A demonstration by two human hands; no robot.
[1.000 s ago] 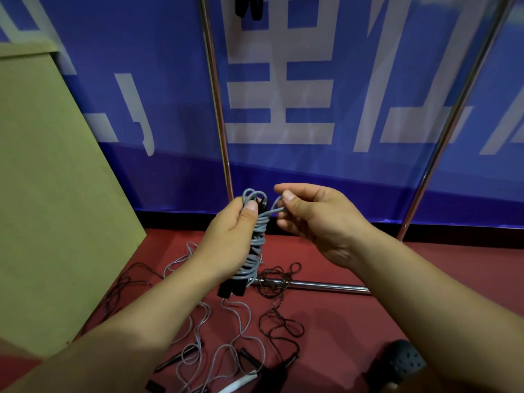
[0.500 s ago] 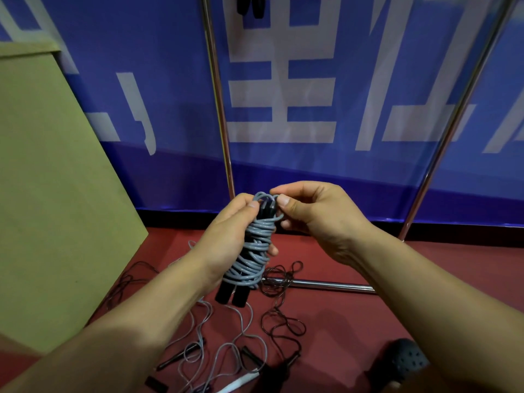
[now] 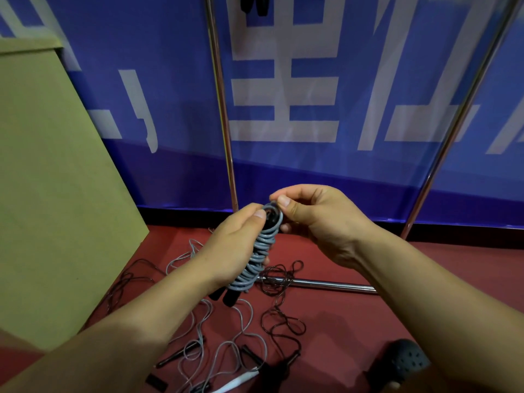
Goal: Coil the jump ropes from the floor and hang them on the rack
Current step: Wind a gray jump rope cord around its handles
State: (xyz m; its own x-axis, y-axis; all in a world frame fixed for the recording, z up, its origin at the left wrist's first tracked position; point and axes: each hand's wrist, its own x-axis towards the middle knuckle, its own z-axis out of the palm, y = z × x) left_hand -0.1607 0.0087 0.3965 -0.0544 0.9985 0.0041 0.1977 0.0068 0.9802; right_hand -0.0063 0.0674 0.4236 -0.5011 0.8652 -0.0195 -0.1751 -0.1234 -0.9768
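Observation:
A grey jump rope [image 3: 259, 252] is wound in tight turns around its two black handles, whose ends stick out below. My left hand [image 3: 236, 248] grips this bundle around its middle, thumb near the top. My right hand [image 3: 314, 219] pinches the last grey loop at the bundle's top end. The chrome rack has a left upright [image 3: 222, 109], a slanted right upright [image 3: 459, 114] and a base bar [image 3: 326, 284] on the floor. Black handles [image 3: 255, 5] of another rope hang at the top edge of the view.
Loose grey and dark ropes [image 3: 226, 344] with black handles lie tangled on the red floor below my hands. A tan board [image 3: 54, 194] leans at the left. A blue banner [image 3: 312, 95] covers the wall behind the rack. A dark perforated shoe [image 3: 405, 364] shows at the lower right.
The free grey loop held out beside the bundle has been drawn in over its top end. Both hands moved closer together and the bundle tilted slightly.

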